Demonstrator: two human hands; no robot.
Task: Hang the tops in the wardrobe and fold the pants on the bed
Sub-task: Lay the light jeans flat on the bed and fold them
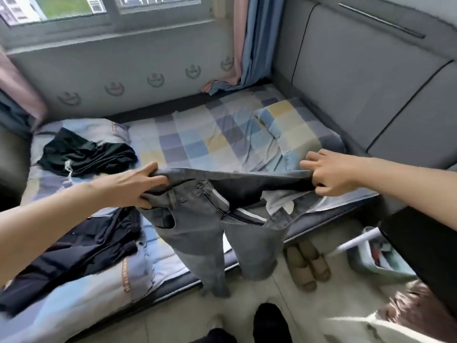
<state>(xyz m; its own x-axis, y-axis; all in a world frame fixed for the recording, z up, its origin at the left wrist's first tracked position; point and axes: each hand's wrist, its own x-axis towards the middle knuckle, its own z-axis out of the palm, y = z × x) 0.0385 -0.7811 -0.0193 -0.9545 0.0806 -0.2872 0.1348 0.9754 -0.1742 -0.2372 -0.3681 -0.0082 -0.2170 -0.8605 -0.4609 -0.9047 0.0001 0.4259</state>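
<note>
Grey jeans (197,233) hang by the waistband between my two hands, above the bed's front edge. My left hand (138,184) grips the waistband's left end. At the right end, my right hand (329,173) pinches the waistband. The fly is open and both legs dangle toward the floor. On the checked bed sheet (197,142) a black garment (84,152) lies crumpled at the left. A dark navy garment (74,253) is spread near the front left.
A checked pillow (294,127) lies at the bed's right end, against a grey padded headboard (371,78). Slippers (309,263) sit on the floor under the bed's edge, beside a pale bin (378,266). A curtain (249,40) hangs by the window.
</note>
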